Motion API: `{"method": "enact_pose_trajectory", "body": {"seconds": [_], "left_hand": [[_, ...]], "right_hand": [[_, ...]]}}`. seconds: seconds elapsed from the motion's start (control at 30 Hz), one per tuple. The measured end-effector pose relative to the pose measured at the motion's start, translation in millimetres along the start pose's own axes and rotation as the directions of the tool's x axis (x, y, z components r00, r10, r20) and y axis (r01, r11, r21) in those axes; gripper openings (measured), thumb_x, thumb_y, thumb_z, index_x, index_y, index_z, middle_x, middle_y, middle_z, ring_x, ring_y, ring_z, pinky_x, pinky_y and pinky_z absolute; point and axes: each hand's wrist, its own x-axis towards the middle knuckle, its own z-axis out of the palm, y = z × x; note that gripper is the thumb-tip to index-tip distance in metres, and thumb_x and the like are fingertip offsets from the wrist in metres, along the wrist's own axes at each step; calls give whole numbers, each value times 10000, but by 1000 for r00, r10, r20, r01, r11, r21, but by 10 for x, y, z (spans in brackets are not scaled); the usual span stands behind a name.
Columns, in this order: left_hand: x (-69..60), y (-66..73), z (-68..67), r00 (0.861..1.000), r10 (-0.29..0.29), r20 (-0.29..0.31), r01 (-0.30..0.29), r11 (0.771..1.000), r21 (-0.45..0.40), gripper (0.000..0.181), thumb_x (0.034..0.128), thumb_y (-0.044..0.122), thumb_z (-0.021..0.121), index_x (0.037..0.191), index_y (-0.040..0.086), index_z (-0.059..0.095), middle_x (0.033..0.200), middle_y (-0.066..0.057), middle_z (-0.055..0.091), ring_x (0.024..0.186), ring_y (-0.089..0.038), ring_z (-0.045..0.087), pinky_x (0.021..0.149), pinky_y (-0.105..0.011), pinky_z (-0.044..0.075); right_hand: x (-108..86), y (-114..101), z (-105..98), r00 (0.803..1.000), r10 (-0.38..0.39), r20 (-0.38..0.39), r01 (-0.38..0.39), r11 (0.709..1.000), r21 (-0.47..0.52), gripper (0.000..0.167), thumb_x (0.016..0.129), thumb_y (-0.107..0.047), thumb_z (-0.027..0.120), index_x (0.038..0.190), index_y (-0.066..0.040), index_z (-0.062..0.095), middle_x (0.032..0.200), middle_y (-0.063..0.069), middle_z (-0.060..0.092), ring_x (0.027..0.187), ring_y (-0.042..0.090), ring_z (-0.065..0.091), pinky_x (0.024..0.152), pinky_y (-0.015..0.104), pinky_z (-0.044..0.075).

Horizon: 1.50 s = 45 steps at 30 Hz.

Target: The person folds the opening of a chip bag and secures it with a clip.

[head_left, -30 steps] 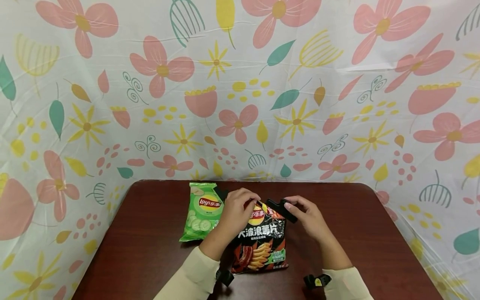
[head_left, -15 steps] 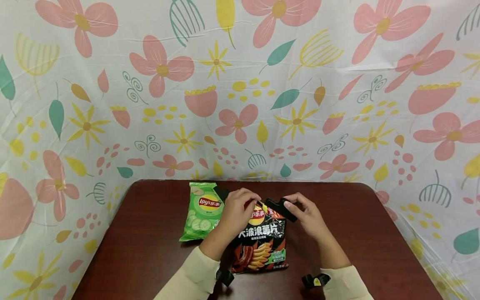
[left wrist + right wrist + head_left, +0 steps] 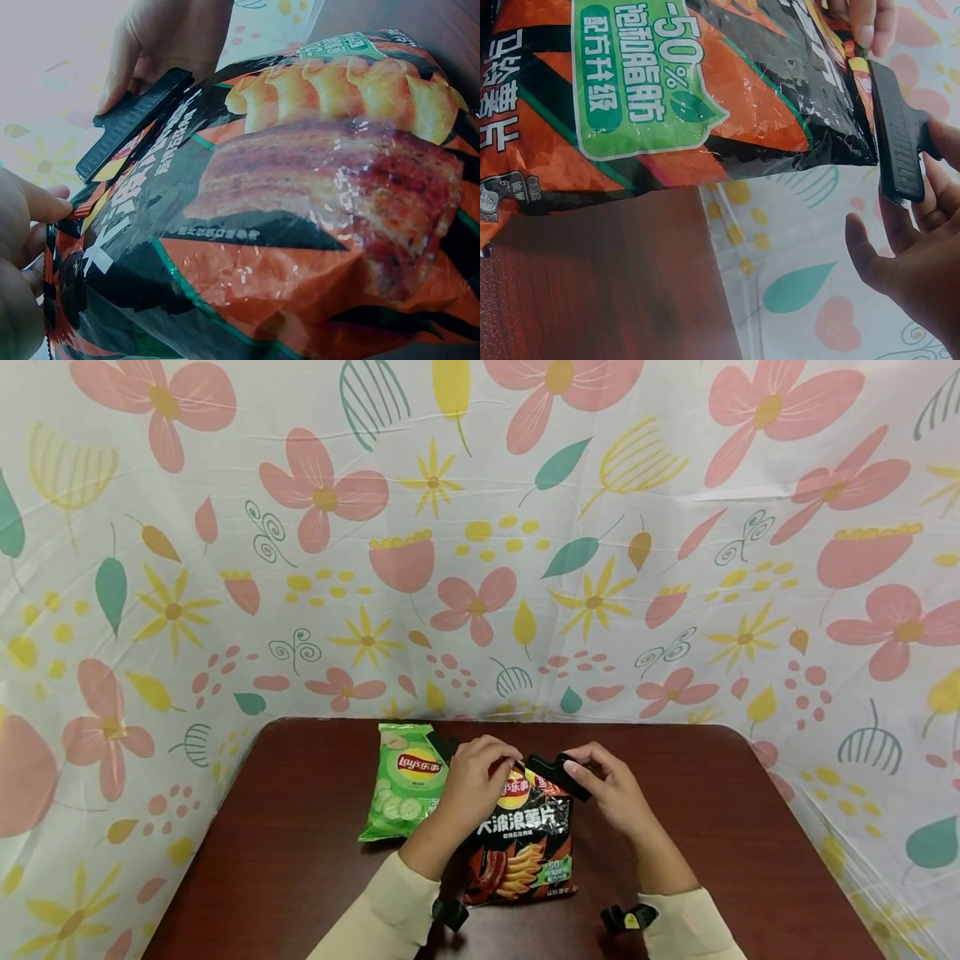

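A black and orange bag of potato chips (image 3: 517, 852) stands tilted in the middle of the table. My left hand (image 3: 472, 781) pinches its top edge near the left corner. In my right hand (image 3: 615, 789) is a black bag clip (image 3: 558, 777), gripped between thumb and fingers at the bag's upper right. The left wrist view shows the clip (image 3: 135, 124) lying along the top edge of the bag (image 3: 285, 195). From the right wrist, the clip (image 3: 892, 131) lines up with the bag's top edge; whether it has clamped the edge I cannot tell.
A green chip bag (image 3: 401, 789) lies behind and to the left, with a dark clip (image 3: 442, 745) by its upper right corner. The brown table (image 3: 285, 860) reaches back to a flowered cloth (image 3: 480, 527). Both wrists wear black straps.
The right hand with the bag clip has shifted slightly left and away from me, along the bag's top edge. The left hand keeps its hold in the same place.
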Motion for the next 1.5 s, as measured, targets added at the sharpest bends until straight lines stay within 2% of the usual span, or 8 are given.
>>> {"method": "enact_pose_trajectory", "body": {"seconds": [0.43, 0.73, 0.93, 1.07, 1.2, 1.37, 1.5], "left_hand": [[-1, -1, 7, 1000, -12, 5, 12, 1000, 2, 127, 1002, 187, 648, 1035, 195, 770, 1068, 47, 704, 976, -132, 658, 906, -387, 478], [0, -8, 10, 1000, -30, 2, 30, 999, 15, 115, 987, 175, 669, 1023, 212, 771, 1067, 55, 706, 965, -126, 657, 893, -378, 480], [-9, -11, 9, 999, -43, 21, 43, 999, 13, 117, 994, 182, 659, 1030, 214, 766, 1078, 58, 700, 985, -127, 650, 910, -374, 476], [-12, -13, 3, 999, -39, 17, 39, 999, 8, 118, 997, 179, 655, 1031, 212, 763, 1077, 57, 697, 981, -124, 646, 905, -370, 470], [-8, -11, -2, 1000, -28, 7, 28, 1000, 4, 124, 999, 172, 648, 1032, 206, 763, 1072, 55, 696, 964, -120, 643, 895, -372, 470], [-11, 1, -7, 999, -39, 22, 39, 999, 1, 131, 1007, 178, 636, 1037, 213, 759, 1082, 62, 693, 968, -117, 638, 908, -377, 471], [-21, 10, -8, 998, -45, 36, 45, 999, -11, 130, 1008, 179, 636, 1040, 211, 758, 1089, 59, 694, 974, -117, 635, 917, -382, 468]], "right_hand": [[33, -34, 33, 999, -3, 32, 3, 1000, 13, 226, 1038, -112, 564, 1194, 38, 630, 1022, 48, 621, 843, 107, 657, 676, 287, 590], [42, -77, 37, 995, 49, 92, -44, 997, -56, 238, 1039, -166, 576, 1207, -10, 640, 1087, 218, 633, 860, 137, 643, 701, 300, 573], [39, -92, 27, 989, 85, 119, -72, 992, -106, 247, 1053, -235, 557, 1216, -66, 632, 1107, 185, 639, 870, 148, 641, 720, 300, 571], [45, -83, 37, 991, 70, 113, -53, 988, -144, 207, 1060, -248, 542, 1174, -98, 628, 1021, 139, 629, 811, 155, 612, 697, 295, 544], [47, -79, 61, 993, 73, 96, -52, 977, -205, 176, 1065, -290, 529, 1068, -136, 614, 865, 96, 586, 674, 156, 536, 594, 300, 484], [55, -100, 86, 993, 63, 104, -32, 959, -282, 252, 1065, -355, 514, 898, -173, 560, 715, 49, 518, 561, 144, 479, 533, 294, 441], [57, -113, 80, 991, 51, 128, -11, 956, -292, 321, 1068, -359, 506, 811, -168, 519, 665, 33, 490, 528, 149, 479, 522, 294, 444]]}}
